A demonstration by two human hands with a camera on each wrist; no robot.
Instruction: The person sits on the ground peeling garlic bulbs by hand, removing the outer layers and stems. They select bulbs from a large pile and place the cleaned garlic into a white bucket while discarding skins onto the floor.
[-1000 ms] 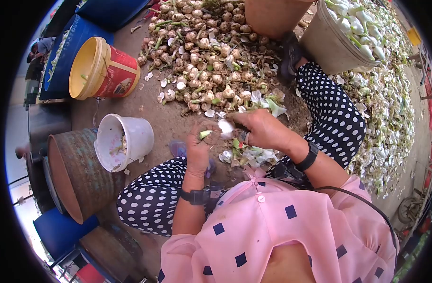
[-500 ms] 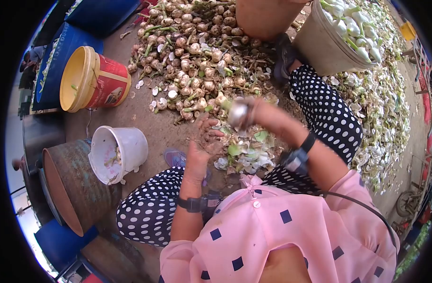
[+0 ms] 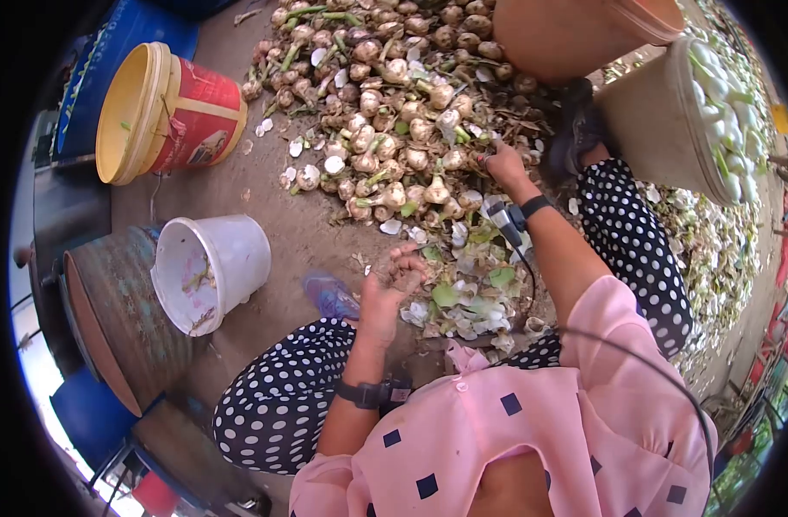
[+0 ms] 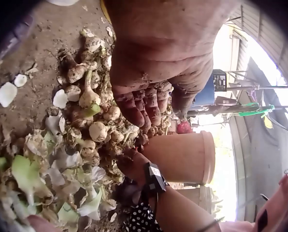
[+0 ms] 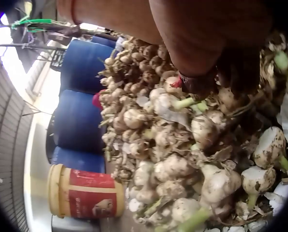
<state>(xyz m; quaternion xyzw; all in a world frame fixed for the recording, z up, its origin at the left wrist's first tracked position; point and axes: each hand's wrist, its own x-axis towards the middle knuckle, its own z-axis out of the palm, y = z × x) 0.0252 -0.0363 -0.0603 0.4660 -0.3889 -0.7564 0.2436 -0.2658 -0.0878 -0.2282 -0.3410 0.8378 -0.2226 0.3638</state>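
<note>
Dirty garlic bulbs with green stems lie in a pile (image 3: 385, 112) on the ground. My right hand (image 3: 508, 169) is at the pile's right edge; in the right wrist view its fingers (image 5: 238, 72) reach down beside a bulb (image 5: 230, 100), and their dark tips do not show whether they grip it. My left hand (image 3: 389, 289) hangs palm up over the ground, fingers loosely bent, holding nothing; the left wrist view shows its soiled palm (image 4: 158, 58). Peeled skins and leaves (image 3: 467, 302) lie between the hands, nearer the body.
A white bucket (image 3: 239, 258) and a yellow-red bucket (image 3: 200, 116) stand at left, near a rusty drum (image 3: 144, 302). Beyond my right hand are an orange tub (image 3: 575, 39) and a pale bucket (image 3: 657, 121) of white bulbs. My bent legs flank the skins.
My right hand has moved away from the left to the pile, and the white bulb it carried no longer shows in it. The left hand, holding a green-ended piece at first, is now empty.
</note>
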